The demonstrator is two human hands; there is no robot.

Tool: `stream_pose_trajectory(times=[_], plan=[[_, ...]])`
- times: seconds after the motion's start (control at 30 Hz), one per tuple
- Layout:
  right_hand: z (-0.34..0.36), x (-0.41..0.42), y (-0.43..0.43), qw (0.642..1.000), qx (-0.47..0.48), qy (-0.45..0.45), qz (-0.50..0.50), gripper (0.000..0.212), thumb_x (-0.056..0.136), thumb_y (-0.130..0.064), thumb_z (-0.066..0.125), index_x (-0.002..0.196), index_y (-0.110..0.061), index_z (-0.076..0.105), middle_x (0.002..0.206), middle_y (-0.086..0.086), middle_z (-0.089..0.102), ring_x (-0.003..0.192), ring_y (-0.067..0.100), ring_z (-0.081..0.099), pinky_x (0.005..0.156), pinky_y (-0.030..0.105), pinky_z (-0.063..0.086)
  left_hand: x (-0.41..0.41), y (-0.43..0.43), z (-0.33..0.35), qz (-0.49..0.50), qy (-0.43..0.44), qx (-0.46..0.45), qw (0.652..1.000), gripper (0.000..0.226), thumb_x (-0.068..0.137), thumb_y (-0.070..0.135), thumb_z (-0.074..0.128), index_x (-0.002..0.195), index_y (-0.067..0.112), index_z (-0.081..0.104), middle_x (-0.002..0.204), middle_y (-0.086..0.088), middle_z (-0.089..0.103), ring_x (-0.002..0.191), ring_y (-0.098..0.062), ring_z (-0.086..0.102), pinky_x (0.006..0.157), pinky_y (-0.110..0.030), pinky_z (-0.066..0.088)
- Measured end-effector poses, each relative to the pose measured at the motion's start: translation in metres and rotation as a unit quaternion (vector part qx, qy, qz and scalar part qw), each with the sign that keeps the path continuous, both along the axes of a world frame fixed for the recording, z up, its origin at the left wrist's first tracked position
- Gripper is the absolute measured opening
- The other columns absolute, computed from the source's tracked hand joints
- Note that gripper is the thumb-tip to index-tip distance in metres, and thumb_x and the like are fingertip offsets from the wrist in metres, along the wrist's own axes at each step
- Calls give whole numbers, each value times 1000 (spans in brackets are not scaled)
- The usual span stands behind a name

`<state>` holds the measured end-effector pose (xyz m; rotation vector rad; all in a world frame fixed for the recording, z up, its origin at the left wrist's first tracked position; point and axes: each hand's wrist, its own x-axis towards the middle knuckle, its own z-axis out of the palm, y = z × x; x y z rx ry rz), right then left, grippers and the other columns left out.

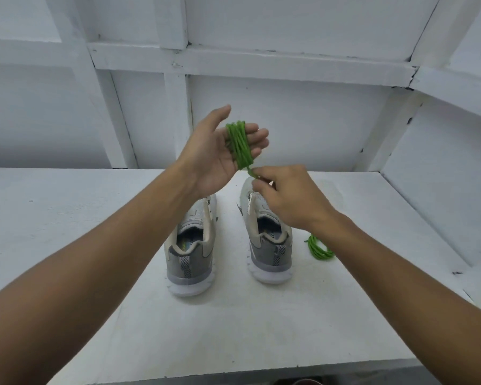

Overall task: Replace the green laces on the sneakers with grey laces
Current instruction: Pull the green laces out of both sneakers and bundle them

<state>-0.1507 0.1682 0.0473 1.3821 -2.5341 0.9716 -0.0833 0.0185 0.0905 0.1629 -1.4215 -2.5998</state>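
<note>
- Both forearms reach in bare from the bottom corners, and the two hands meet above the shoes.
- Left hand [220, 151] is palm up with its fingers nearly straight. One green lace [239, 144] is wound round the four fingers in many turns, a round, cord-like bundle.
- Right hand [286, 195] sits just below it and pinches the loose end of that lace between thumb and fingertips.
- Two sneakers stand side by side under my hands, heels toward me: left sneaker [190, 254] and right sneaker [270, 245], close but not touching.
- Each has a pale upper, a darker grey heel, a chevron-striped pull tab and a thick white ridged sole.
- Letters "FO" show on the right sneaker's insole; the rest I cannot read.
- A second green lace lies as a loose coil [318, 250] on the table [67, 218], just right of the right sneaker, partly under my right wrist.
- That table is flat, painted white and slightly scuffed; white panelled walls [289, 112] with raised battens close it in.
</note>
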Motion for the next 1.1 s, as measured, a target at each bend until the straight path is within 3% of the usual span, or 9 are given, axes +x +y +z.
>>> stream_pose_trajectory(times=[0.1,0.17,0.27,0.37,0.47,0.57,0.67,0.87,1.1], plan=[[3,9,1,996,3,78,-38,23,95,-27,54,93,-13,72,80,3,71,69,22,62,67,40,52,-5,8,-11,53,-21,-70,996,51,101,40,38,112,-4,61,112,-19,69,107,-28,67,96,-34,51],[5,14,2,991,-21,125,-40,20,91,-27,55,86,-15,70,77,1,70,66,23,60,64,39,51,-7,16,-16,57,-48,-135,988,52,102,41,37,110,-3,63,106,-18,71,97,-24,70,87,-31,55],[8,14,5,985,-67,157,-14,9,82,-18,63,78,-11,67,70,-2,62,66,21,52,62,37,46,-2,23,-20,-27,-82,-226,970,59,103,48,28,90,2,63,76,-8,66,65,-16,62,66,-26,51],[6,8,9,985,-84,150,0,11,77,-16,72,75,-9,64,73,-3,47,70,17,43,62,25,33,2,29,-28,-78,-101,-242,962,64,102,54,23,87,4,60,68,-5,61,57,-15,56,58,-25,48],[-1,6,12,989,-74,124,-21,26,73,-25,77,86,-12,59,82,-2,46,76,17,44,64,25,31,5,32,-36,-69,-125,-250,958,64,101,55,26,84,3,57,67,-12,58,53,-19,56,53,-27,44],[2,10,13,995,-53,62,-56,43,70,-37,80,101,-19,55,99,-5,49,90,14,47,73,23,39,6,35,-40,-46,-142,-290,945,66,101,53,26,66,5,56,57,-12,55,50,-20,50,51,-28,39],[13,12,18,996,-55,-74,-15,41,74,-33,79,107,-26,55,111,-11,51,100,4,50,77,14,38,6,38,-41,-20,-142,-275,951,66,100,51,30,49,12,45,46,-7,39,43,-20,36,47,-26,29],[9,-9,34,919,-142,-359,79,38,86,-21,67,123,-17,61,125,-3,65,118,12,60,101,37,47,6,32,-41,-44,-107,-179,977,66,100,47,32,45,12,41,41,-1,20,38,-17,22,47,-28,18],[-5,4,34,907,-149,-379,104,28,91,-5,63,118,-7,64,111,5,72,106,15,67,85,22,50,4,30,-40,-49,-93,-150,983,66,100,46,32,45,10,39,40,-1,20,37,-16,22,47,-28,19]])
